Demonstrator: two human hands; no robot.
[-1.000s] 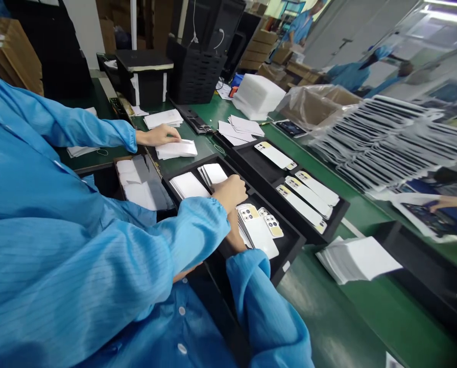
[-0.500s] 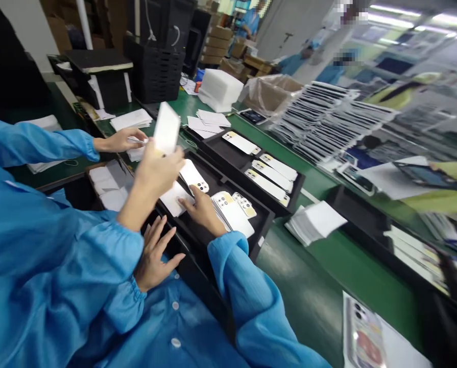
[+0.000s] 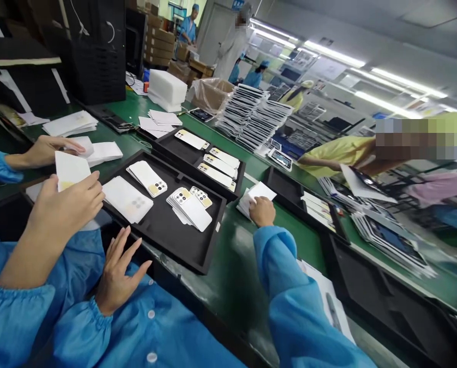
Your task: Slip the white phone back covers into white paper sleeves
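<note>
My right hand [image 3: 262, 210] is stretched out over the green bench, its fingers curled onto a small stack of white paper sheets [image 3: 257, 193]. Held low before my blue coat, my left hand [image 3: 119, 271] is open with fingers spread and holds nothing. Beyond it lies a black tray [image 3: 167, 235]. Inside are a fanned pile of white phone-back-shaped pieces with camera cutouts [image 3: 197, 212], a second such pile [image 3: 147, 176], and a stack of white sheets [image 3: 123, 197] with a piece faintly showing through.
At left, a co-worker's hands [image 3: 65, 204] hold a white piece and paper. A second black tray [image 3: 165, 148] with several white pieces adjoins mine. Tall stacked sheets [image 3: 251, 117] stand behind. More black trays [image 3: 369, 271] run right, near a person in yellow [image 3: 339, 153].
My right hand has moved from the tray to the paper stack on the right. My view has swung right. The co-worker's hand with the white piece no longer overlaps the tray.
</note>
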